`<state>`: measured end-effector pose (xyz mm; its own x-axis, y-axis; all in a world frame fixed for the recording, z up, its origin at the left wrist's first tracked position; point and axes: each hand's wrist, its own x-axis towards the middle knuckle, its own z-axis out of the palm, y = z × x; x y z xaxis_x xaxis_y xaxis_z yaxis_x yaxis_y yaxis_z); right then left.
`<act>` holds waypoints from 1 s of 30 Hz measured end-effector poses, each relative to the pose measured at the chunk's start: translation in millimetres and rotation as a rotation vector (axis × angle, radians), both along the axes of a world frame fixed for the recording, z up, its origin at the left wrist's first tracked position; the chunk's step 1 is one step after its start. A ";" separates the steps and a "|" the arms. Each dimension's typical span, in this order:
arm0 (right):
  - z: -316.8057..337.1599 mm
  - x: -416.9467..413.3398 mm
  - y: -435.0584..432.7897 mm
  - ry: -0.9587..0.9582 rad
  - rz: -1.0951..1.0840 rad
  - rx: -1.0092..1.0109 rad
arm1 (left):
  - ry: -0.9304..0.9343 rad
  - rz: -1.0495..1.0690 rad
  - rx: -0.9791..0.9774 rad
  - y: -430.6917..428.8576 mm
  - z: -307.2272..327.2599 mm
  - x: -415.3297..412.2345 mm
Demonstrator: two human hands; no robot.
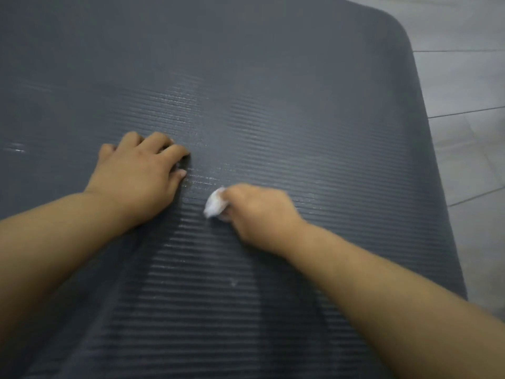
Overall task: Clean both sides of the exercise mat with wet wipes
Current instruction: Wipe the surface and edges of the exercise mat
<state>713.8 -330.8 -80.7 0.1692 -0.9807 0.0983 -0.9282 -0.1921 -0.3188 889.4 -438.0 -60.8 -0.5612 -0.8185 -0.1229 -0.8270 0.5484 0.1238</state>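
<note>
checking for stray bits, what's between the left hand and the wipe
Only bare ribbed exercise mat, shiny with wet streaks, lies between left hand and wet wipe, per the head view.

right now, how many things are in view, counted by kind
exercise mat: 1
wet wipe: 1
hands: 2 (left hand, right hand)
total: 4
</note>
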 end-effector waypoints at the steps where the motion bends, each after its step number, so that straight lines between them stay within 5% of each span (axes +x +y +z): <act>1: 0.9 -25.4 -7.2 0.020 -0.153 -0.020 | 0.011 0.017 0.000 -4.7 -1.9 0.1; 5: 3.9 -127.6 -41.3 0.059 -1.002 0.088 | 0.042 0.099 0.023 -16.3 -13.1 0.5; 7: 6.8 -122.8 -60.5 0.040 -1.166 0.060 | 0.093 0.088 0.003 -15.4 -19.8 2.2; 9: 3.2 -87.0 -77.3 0.048 -1.040 0.122 | 0.127 0.084 -0.018 -15.3 -23.1 4.0; 14: -4.0 14.2 -77.1 0.096 -0.134 -0.076 | 0.132 0.053 -0.065 -21.9 -25.0 9.5; 16: 2.9 -19.4 -88.3 0.146 -0.270 0.053 | 0.125 0.029 -0.060 -24.0 -23.0 11.6; 21: 14.5 -132.9 -100.4 0.030 -1.209 0.104 | 0.080 0.053 -0.021 -21.1 -13.6 5.7; 24: 3.4 -89.0 -107.7 -0.005 -1.078 0.132 | 0.048 0.153 0.054 -20.1 -6.1 -7.8; 28: -1.5 -13.8 -83.8 0.050 -0.379 0.156 | 0.078 0.085 0.104 -10.3 -4.0 -31.3; 30: 4.1 -48.1 -70.6 0.130 -0.483 0.124 | 0.047 0.028 0.159 -2.1 -5.5 -42.3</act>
